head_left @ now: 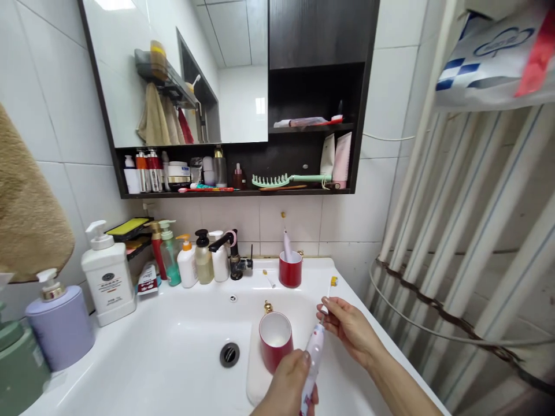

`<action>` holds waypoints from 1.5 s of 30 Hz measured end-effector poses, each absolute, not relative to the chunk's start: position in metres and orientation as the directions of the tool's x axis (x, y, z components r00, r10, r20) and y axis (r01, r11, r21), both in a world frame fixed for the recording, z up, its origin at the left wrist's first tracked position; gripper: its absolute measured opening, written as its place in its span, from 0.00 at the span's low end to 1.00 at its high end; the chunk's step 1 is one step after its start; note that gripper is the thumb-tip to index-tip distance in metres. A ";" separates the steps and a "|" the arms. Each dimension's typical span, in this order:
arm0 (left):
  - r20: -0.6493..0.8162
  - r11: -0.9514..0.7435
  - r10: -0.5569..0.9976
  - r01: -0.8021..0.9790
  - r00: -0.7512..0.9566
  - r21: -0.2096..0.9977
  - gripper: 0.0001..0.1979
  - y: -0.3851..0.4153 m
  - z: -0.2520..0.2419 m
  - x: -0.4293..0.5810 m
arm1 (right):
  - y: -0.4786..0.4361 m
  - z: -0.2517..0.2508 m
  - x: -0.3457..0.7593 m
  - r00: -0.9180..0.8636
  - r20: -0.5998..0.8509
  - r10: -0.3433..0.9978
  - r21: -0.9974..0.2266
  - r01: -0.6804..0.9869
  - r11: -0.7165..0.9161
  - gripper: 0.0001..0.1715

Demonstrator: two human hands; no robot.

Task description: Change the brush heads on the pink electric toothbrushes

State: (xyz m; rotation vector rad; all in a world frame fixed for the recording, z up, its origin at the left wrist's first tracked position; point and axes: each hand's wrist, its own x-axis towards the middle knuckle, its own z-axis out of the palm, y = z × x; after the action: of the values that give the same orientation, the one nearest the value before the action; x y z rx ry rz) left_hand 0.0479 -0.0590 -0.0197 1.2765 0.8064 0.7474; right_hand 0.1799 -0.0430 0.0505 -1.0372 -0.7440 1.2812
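My left hand [291,378] is wrapped round the white handle of an electric toothbrush [313,358], held over the sink's right side. Just above the handle's metal shaft, my right hand [342,320] pinches a toothbrush head [330,289] with yellow bristles. The head sits at or just off the shaft tip; I cannot tell whether they touch. Left of the handle, a red cup [276,341] with a white inside stands on a pale pad in the sink. On the back rim, another red cup [290,270] holds a second electric toothbrush [287,245]. Beside it lies a loose brush head [269,278].
A black faucet [234,257] rises at the back of the white sink [182,346]. Several pump bottles [186,263] line the left and back rim. Above hangs a dark mirror cabinet [318,34]. A white radiator [485,231] runs along the right wall.
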 end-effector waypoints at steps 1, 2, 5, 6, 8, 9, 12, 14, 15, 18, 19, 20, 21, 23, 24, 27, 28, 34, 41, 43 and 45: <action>-0.103 0.143 0.850 -0.039 0.517 0.989 0.24 -0.059 -0.020 0.048 | -0.043 0.049 0.179 0.159 -0.103 0.982 -0.914 -0.406 -0.030 0.10; -0.099 0.140 0.856 -0.043 0.508 0.989 0.24 -0.058 -0.020 0.048 | -0.043 0.048 0.179 0.148 -0.105 0.983 -0.910 -0.412 -0.035 0.10; -0.078 0.114 0.858 -0.040 0.509 0.993 0.23 -0.058 -0.019 0.048 | -0.041 0.044 0.177 0.150 -0.109 0.983 -0.906 -0.421 -0.036 0.11; -0.071 0.105 0.854 -0.037 0.515 0.994 0.23 -0.058 -0.019 0.049 | -0.041 0.043 0.177 0.158 -0.112 0.981 -0.907 -0.419 -0.037 0.11; -0.065 0.102 0.852 -0.043 0.520 0.994 0.23 -0.058 -0.017 0.049 | -0.040 0.042 0.177 0.168 -0.117 0.979 -0.909 -0.415 -0.037 0.12; -0.067 0.108 0.851 -0.049 0.520 0.993 0.23 -0.059 -0.016 0.049 | -0.040 0.041 0.176 0.168 -0.116 0.979 -0.910 -0.412 -0.037 0.12; -0.083 0.139 0.849 -0.068 0.522 0.988 0.24 -0.059 -0.014 0.048 | -0.039 0.041 0.175 0.165 -0.109 0.980 -0.916 -0.399 -0.034 0.12; -0.087 0.148 0.848 -0.077 0.523 0.986 0.24 -0.059 -0.014 0.048 | -0.039 0.039 0.175 0.167 -0.097 0.981 -0.927 -0.375 -0.028 0.12; -0.085 0.148 0.848 -0.079 0.524 0.986 0.24 -0.059 -0.014 0.048 | -0.039 0.039 0.174 0.163 -0.089 0.983 -0.933 -0.358 -0.025 0.12; -0.078 0.135 0.853 -0.073 0.516 0.988 0.23 -0.059 -0.016 0.048 | -0.038 0.037 0.174 0.138 -0.068 0.988 -0.945 -0.328 -0.019 0.12; -0.077 0.132 0.856 -0.071 0.511 0.989 0.23 -0.059 -0.017 0.048 | -0.038 0.036 0.174 0.130 -0.067 0.989 -0.945 -0.325 -0.021 0.12; -0.078 0.132 0.858 -0.070 0.508 0.989 0.23 -0.059 -0.017 0.048 | -0.038 0.036 0.174 0.124 -0.066 0.990 -0.946 -0.324 -0.023 0.12; -0.080 0.133 0.859 -0.071 0.506 0.989 0.23 -0.059 -0.017 0.048 | -0.038 0.035 0.174 0.120 -0.065 0.991 -0.947 -0.320 -0.024 0.12; -0.084 0.139 0.859 -0.072 0.506 0.988 0.23 -0.060 -0.017 0.049 | -0.039 0.035 0.173 0.111 -0.061 0.992 -0.953 -0.302 -0.024 0.12; -0.085 0.141 0.859 -0.073 0.505 0.987 0.23 -0.059 -0.016 0.048 | -0.039 0.035 0.173 0.107 -0.061 0.992 -0.957 -0.288 -0.028 0.13; -0.085 0.143 0.862 -0.080 0.500 0.986 0.23 -0.059 -0.015 0.048 | -0.041 0.036 0.170 0.097 -0.071 0.993 -0.967 -0.251 -0.045 0.13; -0.084 0.145 0.861 -0.084 0.502 0.986 0.23 -0.059 -0.015 0.048 | -0.041 0.036 0.169 0.097 -0.072 0.993 -0.969 -0.241 -0.047 0.13; -0.078 0.156 0.860 -0.115 0.504 0.981 0.22 -0.058 -0.014 0.047 | -0.042 0.036 0.165 0.091 -0.051 0.995 -0.982 -0.188 -0.033 0.14; -0.062 0.144 0.860 -0.124 0.507 0.982 0.23 -0.059 -0.012 0.047 | -0.041 0.034 0.163 0.089 -0.023 0.996 -0.990 -0.141 -0.010 0.15; -0.067 0.146 0.859 -0.119 0.507 0.982 0.23 -0.060 -0.011 0.046 | -0.041 0.034 0.163 0.090 -0.008 0.996 -0.993 -0.117 0.003 0.16; -0.066 0.143 0.859 -0.114 0.508 0.983 0.23 -0.060 -0.009 0.046 | -0.041 0.034 0.163 0.094 0.003 0.996 -0.996 -0.092 0.012 0.16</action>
State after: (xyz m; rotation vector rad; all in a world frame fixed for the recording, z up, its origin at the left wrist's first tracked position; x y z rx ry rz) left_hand 0.0459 -0.0603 -0.0094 1.2300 0.7664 0.8104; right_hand 0.1626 -0.0410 0.0341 -1.1788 -1.0763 1.1770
